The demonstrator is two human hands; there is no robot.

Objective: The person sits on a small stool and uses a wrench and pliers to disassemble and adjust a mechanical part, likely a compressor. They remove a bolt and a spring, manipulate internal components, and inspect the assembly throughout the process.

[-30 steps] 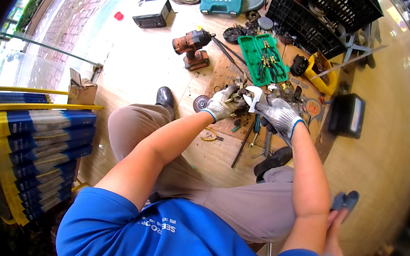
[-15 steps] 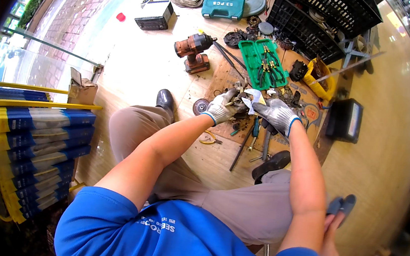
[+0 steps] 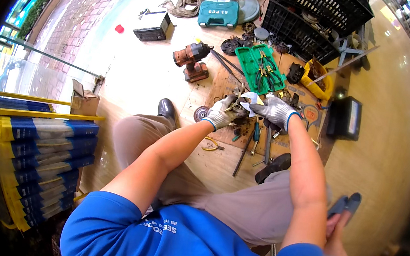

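Both my hands wear white knit gloves with grey palms, close together above a stained cardboard sheet (image 3: 284, 146). My left hand (image 3: 223, 113) is closed around a dark, greasy part (image 3: 240, 113), whose exact kind I cannot make out. In my right hand (image 3: 276, 113) is a white crumpled piece of paper or cloth (image 3: 252, 103), pressed against that part. Just beyond the hands lies an open green case (image 3: 247, 62) with several pliers (image 3: 267, 74). Nearer to me are a screwdriver (image 3: 256, 133), a dark rod (image 3: 243, 155) and yellow-handled pliers (image 3: 211, 144).
A cordless impact wrench (image 3: 192, 61) stands left of the cardboard. Behind are a teal tool case (image 3: 218, 14) and black crates (image 3: 299, 32). A yellow container (image 3: 317, 80) and a black box (image 3: 344, 118) stand at right. Blue-and-yellow packages (image 3: 44, 160) are stacked at left. Another person's foot (image 3: 342, 214) shows at lower right.
The whole view has shifted slightly. My right hand has come a little nearer my left, and the white piece now lies closer over the dark part.
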